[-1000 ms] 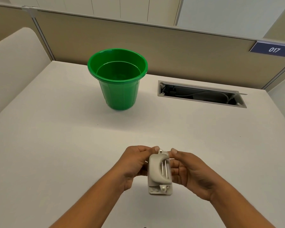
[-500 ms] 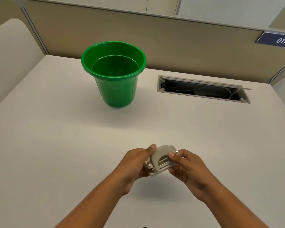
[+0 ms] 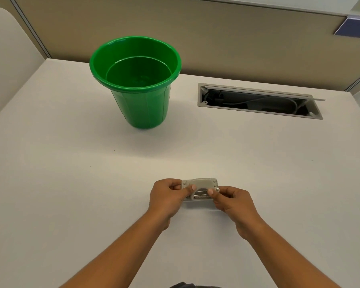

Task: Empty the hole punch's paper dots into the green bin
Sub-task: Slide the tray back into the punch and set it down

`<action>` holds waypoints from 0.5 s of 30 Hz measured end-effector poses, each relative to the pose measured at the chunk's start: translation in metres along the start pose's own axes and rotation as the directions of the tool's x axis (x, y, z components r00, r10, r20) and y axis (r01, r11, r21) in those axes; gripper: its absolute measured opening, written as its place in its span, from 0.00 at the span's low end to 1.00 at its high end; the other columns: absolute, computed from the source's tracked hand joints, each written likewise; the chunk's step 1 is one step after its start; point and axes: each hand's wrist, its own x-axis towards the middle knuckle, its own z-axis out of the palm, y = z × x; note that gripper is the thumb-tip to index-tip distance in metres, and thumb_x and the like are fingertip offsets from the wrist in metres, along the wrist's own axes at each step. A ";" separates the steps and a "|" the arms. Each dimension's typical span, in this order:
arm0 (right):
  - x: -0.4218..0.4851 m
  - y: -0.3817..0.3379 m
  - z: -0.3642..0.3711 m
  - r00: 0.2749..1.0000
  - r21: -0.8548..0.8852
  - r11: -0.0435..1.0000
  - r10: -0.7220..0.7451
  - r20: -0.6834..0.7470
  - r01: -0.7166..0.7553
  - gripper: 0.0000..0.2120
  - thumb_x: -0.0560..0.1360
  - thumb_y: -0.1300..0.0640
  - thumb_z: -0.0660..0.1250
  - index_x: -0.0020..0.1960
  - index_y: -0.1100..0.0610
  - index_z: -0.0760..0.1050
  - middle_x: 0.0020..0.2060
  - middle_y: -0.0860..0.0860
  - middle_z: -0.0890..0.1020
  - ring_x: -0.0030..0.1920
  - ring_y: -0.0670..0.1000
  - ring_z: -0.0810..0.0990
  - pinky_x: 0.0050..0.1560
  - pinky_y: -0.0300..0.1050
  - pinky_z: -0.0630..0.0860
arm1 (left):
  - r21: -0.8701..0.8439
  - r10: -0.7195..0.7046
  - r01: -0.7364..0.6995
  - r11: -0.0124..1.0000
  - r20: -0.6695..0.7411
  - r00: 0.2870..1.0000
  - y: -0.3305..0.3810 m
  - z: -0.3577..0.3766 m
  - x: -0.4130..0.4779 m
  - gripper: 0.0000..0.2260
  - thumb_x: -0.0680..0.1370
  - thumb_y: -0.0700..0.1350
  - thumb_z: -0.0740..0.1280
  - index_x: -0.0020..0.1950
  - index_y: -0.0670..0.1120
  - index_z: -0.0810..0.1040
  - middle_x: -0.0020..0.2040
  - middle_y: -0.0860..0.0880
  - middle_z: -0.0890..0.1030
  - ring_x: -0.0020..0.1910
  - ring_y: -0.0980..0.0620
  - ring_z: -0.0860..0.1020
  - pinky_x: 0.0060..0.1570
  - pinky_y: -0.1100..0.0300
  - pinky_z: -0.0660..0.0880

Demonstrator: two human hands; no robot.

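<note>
A small grey hole punch (image 3: 200,185) is held crosswise just above the white desk (image 3: 71,183), near its front middle. My left hand (image 3: 166,196) grips its left end and my right hand (image 3: 231,199) grips its right end, thumbs on its top. The green bin (image 3: 136,84) stands upright at the back of the desk, well beyond and left of the hands. Its inside looks bare; I cannot make out any paper dots.
A rectangular cable slot (image 3: 258,100) with its lid open is set into the desk right of the bin. Beige partition walls (image 3: 216,38) close the back and left sides. A blue number plate (image 3: 355,28) sits on the partition at upper right.
The hole punch has been turned from lengthwise to crosswise between both hands. The camera has tipped down and closer to the desk.
</note>
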 end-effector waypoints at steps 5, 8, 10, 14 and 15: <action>0.014 0.011 0.002 0.992 -0.209 0.975 -0.097 -0.079 0.078 0.17 0.66 0.46 0.78 0.52 0.52 0.85 0.33 0.43 0.86 0.35 0.42 0.82 0.41 0.41 0.77 | 0.079 -0.009 0.012 0.997 -0.038 0.999 -0.010 0.003 0.012 0.21 0.64 0.53 0.80 0.52 0.44 0.83 0.48 0.44 0.85 0.46 0.49 0.81 0.44 0.60 0.77; 0.019 0.013 0.003 0.988 -0.241 0.966 -0.115 -0.100 0.088 0.15 0.66 0.46 0.78 0.49 0.52 0.86 0.39 0.46 0.88 0.41 0.45 0.85 0.44 0.40 0.77 | 0.087 0.018 -0.014 0.996 -0.051 0.999 -0.010 0.004 0.014 0.16 0.65 0.51 0.80 0.47 0.45 0.83 0.47 0.44 0.85 0.44 0.49 0.81 0.43 0.59 0.78; 0.020 0.013 0.004 0.987 -0.245 0.965 -0.124 -0.102 0.095 0.13 0.66 0.47 0.77 0.48 0.51 0.86 0.38 0.46 0.88 0.42 0.46 0.85 0.44 0.39 0.76 | 0.106 0.034 -0.028 0.994 -0.061 0.998 -0.007 0.006 0.014 0.11 0.66 0.50 0.80 0.41 0.48 0.82 0.45 0.45 0.85 0.44 0.49 0.81 0.46 0.57 0.78; 0.021 0.012 0.006 0.981 -0.255 0.960 -0.148 -0.124 0.112 0.05 0.68 0.49 0.77 0.43 0.48 0.85 0.37 0.46 0.88 0.42 0.47 0.85 0.45 0.39 0.78 | 0.177 0.080 -0.064 0.982 -0.087 0.993 0.002 0.009 0.011 0.11 0.67 0.49 0.79 0.34 0.52 0.77 0.44 0.43 0.84 0.43 0.47 0.80 0.50 0.52 0.79; 0.020 0.011 0.007 0.979 -0.256 0.959 -0.155 -0.133 0.117 0.03 0.67 0.50 0.77 0.40 0.46 0.84 0.36 0.46 0.87 0.42 0.46 0.85 0.45 0.38 0.78 | 0.198 0.095 -0.075 0.977 -0.092 0.991 0.003 0.009 0.011 0.12 0.67 0.49 0.79 0.33 0.53 0.76 0.42 0.44 0.84 0.42 0.48 0.80 0.50 0.51 0.79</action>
